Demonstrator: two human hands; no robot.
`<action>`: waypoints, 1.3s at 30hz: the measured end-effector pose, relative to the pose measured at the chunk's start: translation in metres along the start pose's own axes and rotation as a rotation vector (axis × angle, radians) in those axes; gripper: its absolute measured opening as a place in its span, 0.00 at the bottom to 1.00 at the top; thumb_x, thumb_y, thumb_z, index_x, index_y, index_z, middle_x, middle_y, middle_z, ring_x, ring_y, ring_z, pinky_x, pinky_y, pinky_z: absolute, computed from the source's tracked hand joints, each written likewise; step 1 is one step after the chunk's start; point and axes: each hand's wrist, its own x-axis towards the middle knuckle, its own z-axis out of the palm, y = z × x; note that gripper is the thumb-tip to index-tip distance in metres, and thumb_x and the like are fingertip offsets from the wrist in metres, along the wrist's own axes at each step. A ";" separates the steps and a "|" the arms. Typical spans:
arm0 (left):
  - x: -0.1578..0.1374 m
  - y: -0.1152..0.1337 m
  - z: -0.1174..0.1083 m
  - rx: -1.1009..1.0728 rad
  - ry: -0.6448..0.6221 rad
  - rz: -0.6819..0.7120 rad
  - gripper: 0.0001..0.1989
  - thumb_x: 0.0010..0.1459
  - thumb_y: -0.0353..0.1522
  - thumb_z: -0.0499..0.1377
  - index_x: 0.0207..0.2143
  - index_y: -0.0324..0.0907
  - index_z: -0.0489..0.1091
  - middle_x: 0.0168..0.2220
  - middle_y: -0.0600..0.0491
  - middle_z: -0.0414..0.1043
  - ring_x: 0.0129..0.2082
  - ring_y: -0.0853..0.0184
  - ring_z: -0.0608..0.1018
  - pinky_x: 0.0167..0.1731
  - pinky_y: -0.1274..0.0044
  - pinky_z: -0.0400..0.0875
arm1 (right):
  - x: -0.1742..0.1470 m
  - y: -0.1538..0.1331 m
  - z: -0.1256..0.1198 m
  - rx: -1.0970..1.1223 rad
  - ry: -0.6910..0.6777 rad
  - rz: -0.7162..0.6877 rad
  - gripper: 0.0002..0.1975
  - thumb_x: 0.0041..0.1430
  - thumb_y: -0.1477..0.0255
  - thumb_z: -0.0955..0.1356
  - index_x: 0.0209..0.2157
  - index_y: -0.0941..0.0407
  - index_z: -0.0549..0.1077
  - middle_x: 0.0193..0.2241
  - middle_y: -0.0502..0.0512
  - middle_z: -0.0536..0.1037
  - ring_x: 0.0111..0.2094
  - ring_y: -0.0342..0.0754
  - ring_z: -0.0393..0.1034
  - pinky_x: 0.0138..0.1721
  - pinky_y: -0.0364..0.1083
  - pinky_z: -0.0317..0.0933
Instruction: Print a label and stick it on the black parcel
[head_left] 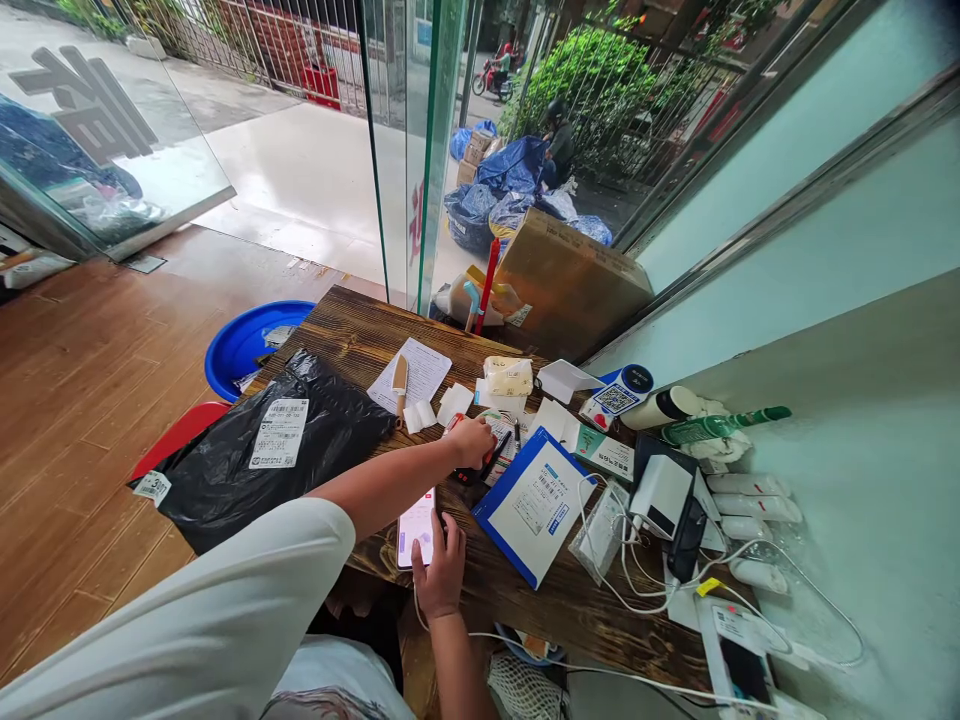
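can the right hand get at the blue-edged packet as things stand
Probably yes: bare tabletop lies between the right hand and the near edge of the packet, though the hand is at the phone and may need to leave it first.

- A small street-front shop, by its look one that handles parcels.
- Toward 8 o'clock, a black plastic parcel (225, 480) with a printed shipping label (279, 433) lies at the edge of the wooden bench (345, 330).
- At 5 o'clock, a blue-and-white mailer (535, 505) bears a barcode.
- Near 3 o'clock stands a QR-code sign (616, 399), as on shop counters.
- At 2 o'clock, a large cardboard carton (577, 290) is propped near the glass.
- At 10 o'clock, a glass pane (176, 165) carries big lettering (82, 105).
- Just past 12 o'clock, outdoors, blue sacks (517, 165) and boxes (476, 148) are heaped; beyond them is a red motorcycle (489, 80).
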 end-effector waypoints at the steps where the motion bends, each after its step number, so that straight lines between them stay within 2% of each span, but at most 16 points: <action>1: 0.001 0.000 0.001 -0.001 0.003 0.001 0.13 0.58 0.38 0.60 0.41 0.37 0.70 0.45 0.47 0.71 0.47 0.59 0.73 0.45 0.64 0.71 | 0.005 0.000 0.002 0.001 -0.009 0.004 0.26 0.63 0.63 0.61 0.60 0.56 0.60 0.48 0.65 0.68 0.45 0.57 0.63 0.43 0.58 0.65; 7: 0.003 -0.003 0.005 -0.023 0.041 -0.006 0.12 0.59 0.37 0.59 0.40 0.36 0.71 0.43 0.47 0.72 0.46 0.60 0.74 0.45 0.65 0.71 | 0.024 0.000 0.011 0.002 -0.029 0.020 0.26 0.62 0.59 0.61 0.60 0.54 0.63 0.45 0.64 0.68 0.42 0.58 0.64 0.41 0.58 0.65; 13: 0.006 -0.010 0.005 -0.032 0.022 0.032 0.14 0.58 0.39 0.61 0.38 0.37 0.71 0.43 0.48 0.73 0.46 0.60 0.74 0.46 0.64 0.70 | 0.012 0.008 0.007 0.092 -0.007 0.047 0.34 0.64 0.60 0.60 0.65 0.60 0.46 0.50 0.70 0.69 0.49 0.61 0.63 0.44 0.60 0.65; 18: 0.006 -0.012 0.007 -0.040 0.006 0.024 0.13 0.58 0.38 0.60 0.39 0.37 0.71 0.44 0.47 0.72 0.47 0.60 0.73 0.47 0.63 0.70 | 0.005 0.016 0.000 0.205 -0.017 0.050 0.31 0.64 0.60 0.59 0.63 0.59 0.50 0.46 0.67 0.71 0.40 0.54 0.68 0.41 0.55 0.68; 25: -0.003 0.004 0.018 -0.127 0.086 -0.072 0.12 0.61 0.37 0.58 0.42 0.37 0.70 0.46 0.47 0.71 0.49 0.59 0.72 0.50 0.61 0.68 | 0.006 0.018 0.000 0.260 -0.011 0.069 0.30 0.63 0.61 0.59 0.62 0.60 0.52 0.45 0.66 0.71 0.38 0.53 0.68 0.41 0.55 0.68; 28: -0.003 0.004 0.020 -0.212 0.104 -0.106 0.12 0.60 0.37 0.58 0.42 0.37 0.70 0.45 0.47 0.71 0.48 0.59 0.73 0.50 0.61 0.68 | 0.005 0.020 0.002 0.255 -0.017 0.067 0.29 0.63 0.62 0.60 0.62 0.60 0.52 0.45 0.66 0.70 0.38 0.52 0.68 0.41 0.55 0.68; 34: -0.006 -0.013 0.023 -0.498 0.159 -0.203 0.11 0.59 0.37 0.60 0.36 0.37 0.71 0.39 0.50 0.73 0.41 0.63 0.75 0.44 0.65 0.72 | 0.006 0.021 0.003 0.242 -0.063 0.007 0.25 0.63 0.63 0.60 0.60 0.54 0.60 0.46 0.62 0.67 0.46 0.54 0.66 0.46 0.56 0.66; 39: -0.038 -0.029 0.034 -0.820 0.342 -0.376 0.10 0.58 0.36 0.61 0.32 0.36 0.71 0.34 0.53 0.73 0.35 0.66 0.76 0.39 0.69 0.74 | 0.005 0.020 0.006 0.232 -0.098 0.012 0.25 0.62 0.62 0.62 0.59 0.51 0.63 0.47 0.62 0.65 0.42 0.55 0.64 0.44 0.58 0.65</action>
